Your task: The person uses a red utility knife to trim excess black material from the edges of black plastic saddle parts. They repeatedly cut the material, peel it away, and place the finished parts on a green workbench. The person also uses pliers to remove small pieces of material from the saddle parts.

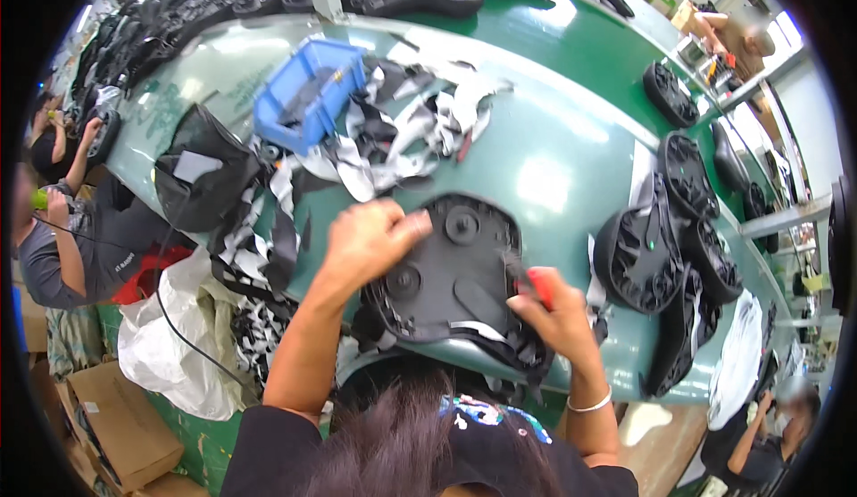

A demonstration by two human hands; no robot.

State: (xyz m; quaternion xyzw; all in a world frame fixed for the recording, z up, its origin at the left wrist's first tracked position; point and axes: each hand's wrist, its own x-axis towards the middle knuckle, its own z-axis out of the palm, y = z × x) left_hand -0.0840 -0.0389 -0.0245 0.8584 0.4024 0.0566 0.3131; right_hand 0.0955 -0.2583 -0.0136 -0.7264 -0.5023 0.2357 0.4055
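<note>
In front of me on the table lies a black moulded seat part [457,269], its plastic underside up, with two round bosses and dark fabric round its rim. My left hand [370,238] grips its upper left edge, the thumb lying over the rim. At the right edge my right hand [561,314] is closed round a red-handled tool [539,286]. The tool's dark tip is close to the rim; its exact kind is hard to make out. A strip of white and black material [478,329] shows along the near edge.
A blue plastic bin [308,95] stands beyond my left hand, beside a heap of black and white offcuts [402,131]. Several black seat parts [641,247] are piled at the right. A black bag [203,171] sits at the left. Co-workers [80,238] are at both sides.
</note>
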